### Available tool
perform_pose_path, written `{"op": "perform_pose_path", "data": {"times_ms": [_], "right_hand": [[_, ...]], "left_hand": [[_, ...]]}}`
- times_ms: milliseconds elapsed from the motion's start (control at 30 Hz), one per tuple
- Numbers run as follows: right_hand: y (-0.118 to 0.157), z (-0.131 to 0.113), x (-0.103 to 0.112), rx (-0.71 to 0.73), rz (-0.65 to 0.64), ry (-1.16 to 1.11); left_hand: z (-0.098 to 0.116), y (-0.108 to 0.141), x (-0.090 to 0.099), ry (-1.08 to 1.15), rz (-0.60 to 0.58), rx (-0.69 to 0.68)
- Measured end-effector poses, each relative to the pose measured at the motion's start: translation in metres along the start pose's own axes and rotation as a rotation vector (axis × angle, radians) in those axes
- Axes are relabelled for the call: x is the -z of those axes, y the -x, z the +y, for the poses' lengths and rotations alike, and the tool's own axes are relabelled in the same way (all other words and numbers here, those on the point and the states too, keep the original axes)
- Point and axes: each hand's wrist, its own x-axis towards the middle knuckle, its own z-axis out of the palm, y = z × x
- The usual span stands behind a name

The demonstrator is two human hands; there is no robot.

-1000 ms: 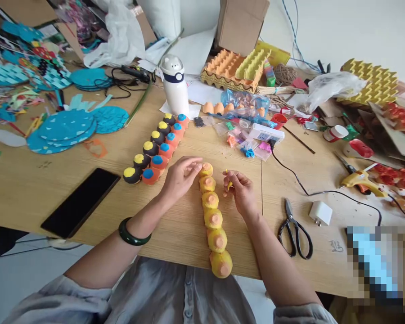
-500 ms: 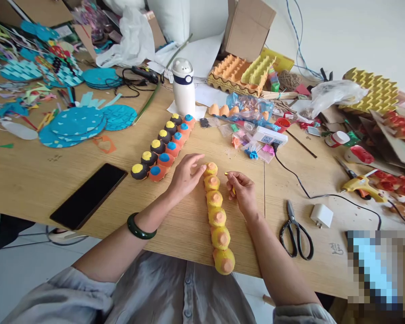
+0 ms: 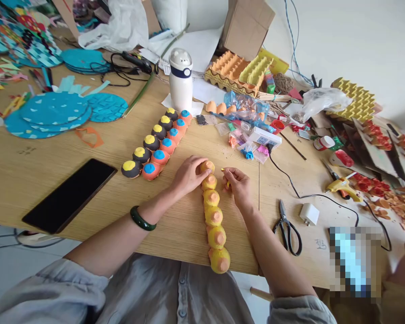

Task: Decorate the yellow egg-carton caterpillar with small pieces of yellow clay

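Note:
A strip of egg-carton cups [image 3: 213,198], covered in yellow with a round orange piece on each cup, runs away from the table's front edge. My left hand [image 3: 191,175] has its thumb and fingers closed around the farthest cup. Just right of the strip, my right hand [image 3: 238,184] pinches a tiny bit of yellow clay [image 3: 222,169] between thumb and forefinger. More yellow shows under its curled fingers. Left of my left hand lie a black strip with yellow tops [image 3: 150,142] and an orange strip with blue tops [image 3: 167,145], side by side.
A black phone [image 3: 70,194] lies at the left, scissors [image 3: 286,227] at the right. A white bottle [image 3: 181,83] stands behind the strips. A power strip [image 3: 265,137] trails a cable past a charger [image 3: 309,213] and glue gun [image 3: 344,187]. Part of another person shows at the right edge.
My left hand has closed onto the farthest yellow cup, where its fingers were apart before. My right hand still pinches the yellow bit. The view has shifted, and a person appears at the right edge.

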Motion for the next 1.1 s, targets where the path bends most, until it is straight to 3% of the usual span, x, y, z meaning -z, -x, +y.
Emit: {"op": "perform_pose_path", "data": {"times_ms": [200,333,467,733,900,1100], "right_hand": [[-0.007,0.003,-0.004,0.031,-0.001,-0.007],[-0.004,-0.006,0.000,0.082,-0.025,0.009],[0.006,-0.007,-0.001,0.104,-0.039,-0.057],[0.023,0.004,-0.009,0.002,-0.101,-0.199],[0.026,0.004,-0.004,0.092,-0.044,-0.028],[0.026,0.010,0.004,0.240,0.020,0.197]], "left_hand": [[0.005,-0.011,0.006,-0.001,-0.051,0.024],[0.010,-0.014,0.007,0.216,-0.044,0.045],[0.014,-0.011,0.006,0.525,-0.096,0.194],[0.026,0.006,0.004,0.811,-0.323,0.437],[0.028,0.005,0.009,0.971,-0.415,0.574],[0.029,0.005,0.010,1.017,-0.443,0.562]]}}
